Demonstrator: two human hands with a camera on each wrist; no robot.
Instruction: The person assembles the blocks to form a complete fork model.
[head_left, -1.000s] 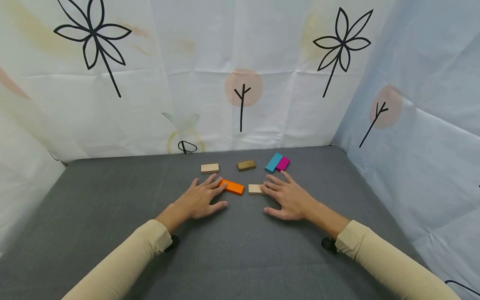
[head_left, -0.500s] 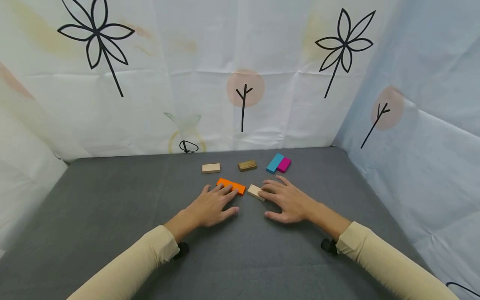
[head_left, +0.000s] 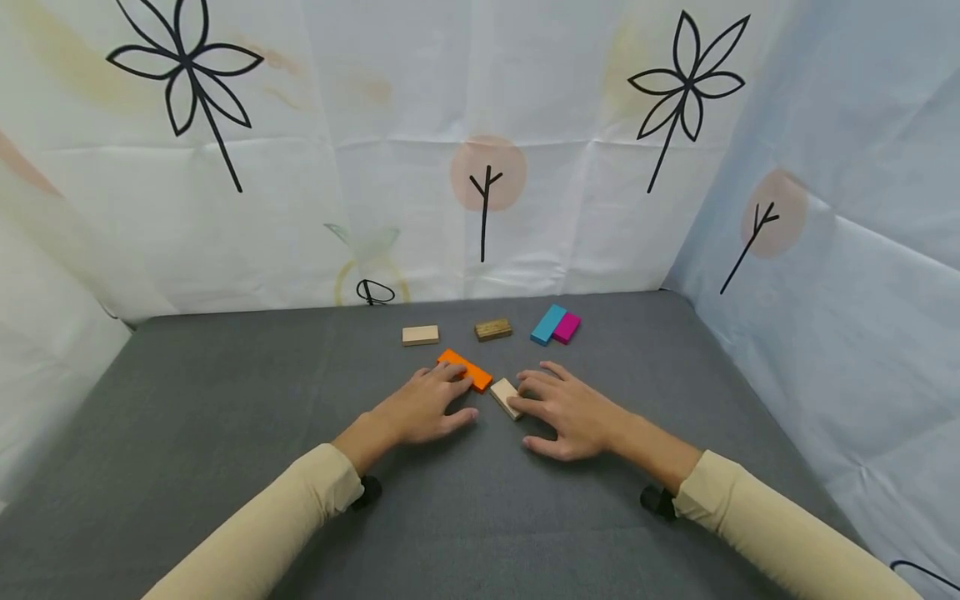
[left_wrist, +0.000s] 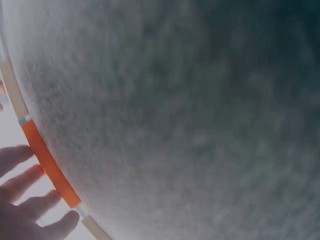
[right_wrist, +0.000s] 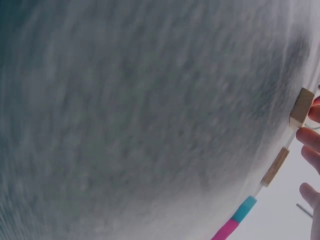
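My left hand (head_left: 422,408) rests its spread fingertips on an orange block (head_left: 476,375), which lies slanted on the grey table. In the left wrist view the fingers (left_wrist: 24,184) line up along one long side of the orange block (left_wrist: 50,164). Just right of it, a pale wooden block (head_left: 503,394) lies at a slant, its upper end close to the orange one. Fingertips of my right hand (head_left: 576,418) touch the pale block's right side, thumb held apart. The right wrist view has the pale block (right_wrist: 301,108) beside the fingers.
Farther back lie a light wooden block (head_left: 420,335), a darker brown wooden block (head_left: 492,330), and a blue block (head_left: 548,324) touching a magenta block (head_left: 566,327). The grey table (head_left: 225,433) ends at white fabric walls (head_left: 420,100) with printed plants.
The pale block has turned from level to a steep slant and come nearer to me, under my right fingers. The orange block slants more, and my left hand sits farther right.
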